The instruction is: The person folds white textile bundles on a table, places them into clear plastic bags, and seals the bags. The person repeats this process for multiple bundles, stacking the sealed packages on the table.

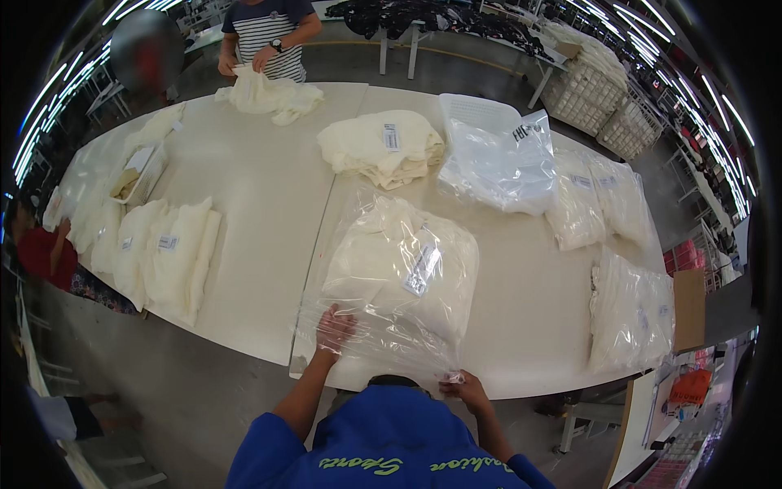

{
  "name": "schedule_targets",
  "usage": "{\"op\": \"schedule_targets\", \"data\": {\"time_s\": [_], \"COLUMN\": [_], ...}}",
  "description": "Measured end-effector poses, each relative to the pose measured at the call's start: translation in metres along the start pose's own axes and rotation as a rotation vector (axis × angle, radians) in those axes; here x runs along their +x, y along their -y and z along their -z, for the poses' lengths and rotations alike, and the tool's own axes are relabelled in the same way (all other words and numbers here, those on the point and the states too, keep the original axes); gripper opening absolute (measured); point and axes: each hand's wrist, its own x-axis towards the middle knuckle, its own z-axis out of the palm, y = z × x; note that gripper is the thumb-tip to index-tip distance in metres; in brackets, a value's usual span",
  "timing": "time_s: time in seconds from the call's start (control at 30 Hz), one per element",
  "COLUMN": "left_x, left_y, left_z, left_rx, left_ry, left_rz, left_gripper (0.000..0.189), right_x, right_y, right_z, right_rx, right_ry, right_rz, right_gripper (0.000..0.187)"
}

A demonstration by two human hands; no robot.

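A folded cream garment point(372, 257) with a printed label point(423, 270) lies inside a clear plastic bag point(397, 324) on the table in front of me. My left hand point(336, 330) is at the bag's near left part, under or inside the film; its exact hold is hard to tell. At the bag's near right corner, my right hand point(459, 386) grips the gathered plastic film. Beyond the bag sits a pile of cream garments point(382, 147), its top one labelled. To its right, a stack of empty plastic bags point(498, 168) lies partly over a white plastic basket point(479, 110).
Bagged garments point(635, 312) lie along the right side of the table point(263, 244), with more point(602, 195) farther back. At left are folded cream garments point(177, 257) and a small white basket point(149, 177). One co-worker point(269, 36) handles a garment across the table; another point(49, 250) stands at far left.
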Motion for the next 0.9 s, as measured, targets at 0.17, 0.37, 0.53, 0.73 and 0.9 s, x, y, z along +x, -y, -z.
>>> {"op": "schedule_targets", "data": {"time_s": [0.17, 0.37, 0.53, 0.73, 0.9], "left_x": [-0.048, -0.06, -0.099, -0.109, -0.048], "left_y": [-0.013, -0.021, -0.038, -0.06, -0.045], "left_z": [-0.027, -0.023, -0.018, -0.09, -0.186], "left_rx": [0.398, 0.337, 0.505, 0.999, 1.514], "left_ry": [-0.284, -0.439, -0.573, -0.587, -0.091], "left_rz": [-0.367, -0.352, -0.433, -1.123, -1.056], "left_gripper": [0.037, 0.04, 0.041, 0.03, 0.036], "right_x": [0.006, 0.021, 0.07, 0.103, 0.109], "right_y": [0.006, 0.133, 0.185, 0.18, 0.152], "right_z": [0.05, -0.033, -0.11, -0.149, -0.153], "right_rx": [-0.676, -0.717, -0.917, -1.209, -1.281], "right_ry": [-0.19, -0.53, -0.41, -0.397, -0.297], "right_rz": [0.322, 0.927, 1.124, 1.111, 1.131], "right_gripper": [0.024, 0.03, 0.051, 0.058, 0.056]}}
